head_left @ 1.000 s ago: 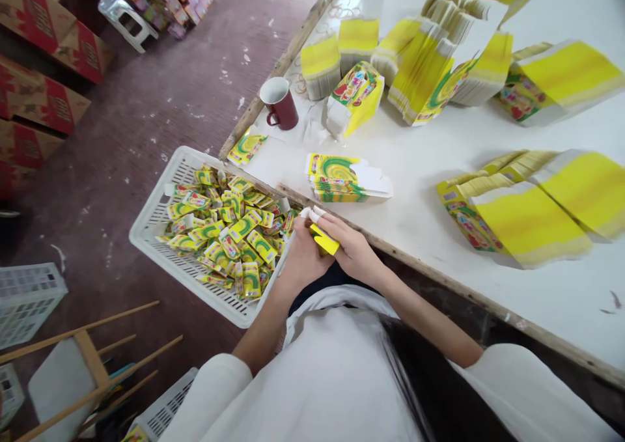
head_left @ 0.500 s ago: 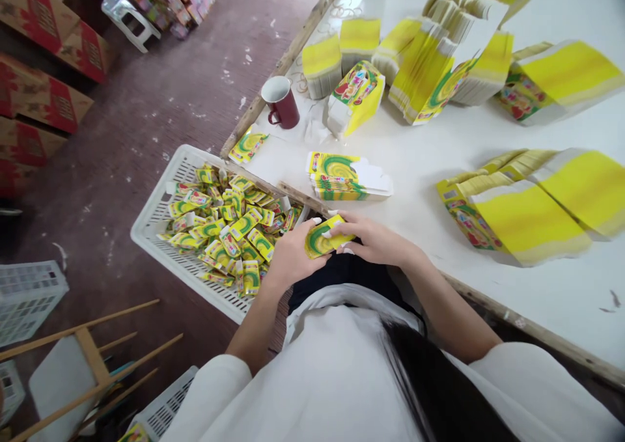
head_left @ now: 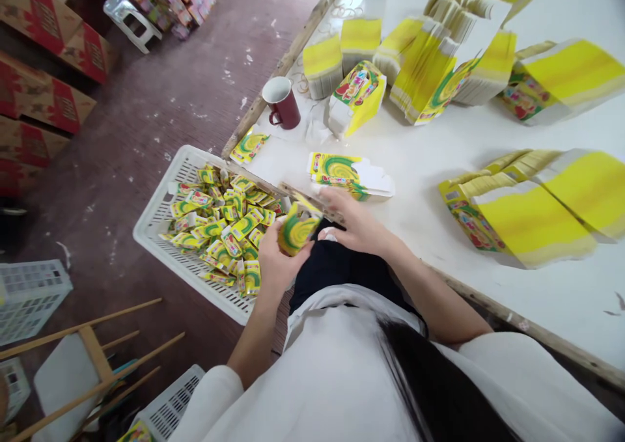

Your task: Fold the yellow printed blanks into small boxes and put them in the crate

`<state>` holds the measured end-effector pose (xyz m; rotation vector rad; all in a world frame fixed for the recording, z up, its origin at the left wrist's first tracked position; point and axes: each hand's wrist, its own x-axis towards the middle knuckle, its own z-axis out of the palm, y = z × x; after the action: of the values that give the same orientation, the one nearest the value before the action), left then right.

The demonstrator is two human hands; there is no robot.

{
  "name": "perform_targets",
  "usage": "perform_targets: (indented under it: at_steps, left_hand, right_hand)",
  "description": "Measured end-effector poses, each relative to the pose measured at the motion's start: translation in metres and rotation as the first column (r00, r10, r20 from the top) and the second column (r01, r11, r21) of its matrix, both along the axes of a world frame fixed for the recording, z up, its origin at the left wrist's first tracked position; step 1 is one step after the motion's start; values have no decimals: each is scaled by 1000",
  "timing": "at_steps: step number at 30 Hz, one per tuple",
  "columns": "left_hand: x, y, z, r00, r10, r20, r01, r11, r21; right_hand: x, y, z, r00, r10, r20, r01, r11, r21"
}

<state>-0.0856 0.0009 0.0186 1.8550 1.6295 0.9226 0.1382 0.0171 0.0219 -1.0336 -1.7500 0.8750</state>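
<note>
Low over my lap, my left hand (head_left: pixel 277 263) is closed around a small yellow carton (head_left: pixel 295 232) with a green swirl print, its upper flap sticking up and blurred. My right hand (head_left: pixel 359 227) is at the table edge, thumb and fingers spread, apart from the carton or nearly so. Just beyond its fingertips lies a stack of flat yellow cartons (head_left: pixel 336 168) with white flaps. Left of my left hand, a white plastic basket (head_left: pixel 159 224) holds a heap of small folded cartons (head_left: pixel 229 224).
Bundles of flat yellow cartons (head_left: pixel 547 214) stand on the white table (head_left: pixel 410 162). A dark red mug (head_left: pixel 287 111) is near its wooden edge, beside a single flat carton (head_left: pixel 249 146). Cardboard boxes (head_left: pixel 53 103), a stool (head_left: pixel 134 22) and a wooden-legged chair (head_left: pixel 68 377) occupy the floor.
Both hands were together on the carton. My left hand has carried it left toward the basket, and my right hand has let go and sits near the flat stack.
</note>
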Motion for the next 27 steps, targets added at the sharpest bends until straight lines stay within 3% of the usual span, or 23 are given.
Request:
perform_targets:
  at_steps: [2, 7, 13, 16, 21, 23, 25, 27]
  left_hand:
    - [7, 2, 5, 989, -106, -102, 110, 993, 38]
    - [11, 15, 17, 910, -324, -260, 344, 939, 32]
    - [8, 22, 29, 857, -420, -300, 432, 902, -29]
    - [13, 20, 29, 856, -404, -323, 429, 903, 6]
    - [16, 13, 16, 890, -319, -327, 347, 938, 29]
    - [7, 13, 10, 935, -236, -265, 245, 970, 1]
    - [-10, 16, 6, 967, -11, -254, 18, 1000, 25]
    - [-30, 22, 3, 916, 270, -297, -247, 962, 114]
  right_hand:
    - [-8, -4, -2, 996, 84, 10, -85, 996, 10]
    - [-11, -15, -13, 995, 77, 60, -75, 997, -29]
    - [17, -9, -6, 967, 235, 95, -228, 970, -80]
    - [10, -14, -8, 981, 181, 64, -174, 979, -101]
    - [-16, -24, -21, 999, 34, 10, -33, 996, -86]
    - [-14, -19, -22, 1000, -4, -5, 4, 999, -53]
    - [-3, -9, -21, 988, -151, 12, 152, 988, -41]
    - [11, 5, -21, 918, -385, 97, 391, 919, -57]
